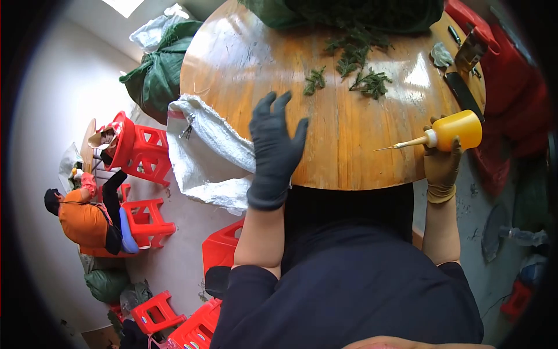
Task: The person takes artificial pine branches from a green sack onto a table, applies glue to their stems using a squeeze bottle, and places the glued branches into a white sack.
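Observation:
My left hand (274, 148), in a dark grey glove, hovers over the near left edge of the round wooden table (250, 70). Its fingers are spread and hold nothing. A white woven sack (212, 157) lies beside it, hanging over the table edge. My right hand (442, 166), in a brownish glove, grips a yellow squeeze bottle (459, 130) tilted on its side, its thin nozzle pointing left over the wood. Farther back on the tabletop lie green sprigs: a small sprig (314, 81) and a larger sprig (372, 83).
A big green sack (279, 13) with more greenery sits at the table's far side. A black object (463, 94) lies at the right edge. At left, a person in orange (86, 216) sits near red stools (148, 221). Red cloth (511, 87) hangs at right.

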Demonstrator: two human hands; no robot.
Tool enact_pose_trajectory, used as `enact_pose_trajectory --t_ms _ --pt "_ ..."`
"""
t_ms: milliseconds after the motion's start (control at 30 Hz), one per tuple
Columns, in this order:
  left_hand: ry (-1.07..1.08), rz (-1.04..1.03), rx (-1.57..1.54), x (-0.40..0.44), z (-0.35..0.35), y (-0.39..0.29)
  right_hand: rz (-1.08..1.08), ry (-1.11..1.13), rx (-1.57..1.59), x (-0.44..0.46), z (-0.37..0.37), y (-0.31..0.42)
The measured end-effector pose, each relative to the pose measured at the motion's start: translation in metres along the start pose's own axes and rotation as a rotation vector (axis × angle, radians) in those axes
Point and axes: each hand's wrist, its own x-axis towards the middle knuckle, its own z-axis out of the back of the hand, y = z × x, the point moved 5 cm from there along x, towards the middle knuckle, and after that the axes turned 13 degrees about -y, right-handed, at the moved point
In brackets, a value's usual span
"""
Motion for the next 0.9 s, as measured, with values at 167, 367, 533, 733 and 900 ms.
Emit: enact_pose_trajectory --t_ms 167,367,533,733,900 --pt "0.11 0.025 -0.028 0.047 -0.102 0.003 0.002 -0.039 0.024 -0.001 0.002 -0.002" --pt "0.427 0.323 -0.512 0.017 -0.068 -0.026 0.037 -0.042 0.049 -0.002 -0.001 0.002" --pt "0.882 0.466 -0.925 -0.044 -0.032 -0.049 -0.002 -0.086 0.1 -0.001 0.001 0.003" --pt "0.552 0.079 -0.436 -0.042 -0.016 -0.044 0.012 -0.09 0.093 -0.003 -0.003 0.004" --pt "0.32 0.062 -0.551 -0.045 -0.009 -0.036 -0.001 -0.104 0.091 -0.001 0.0 0.004"
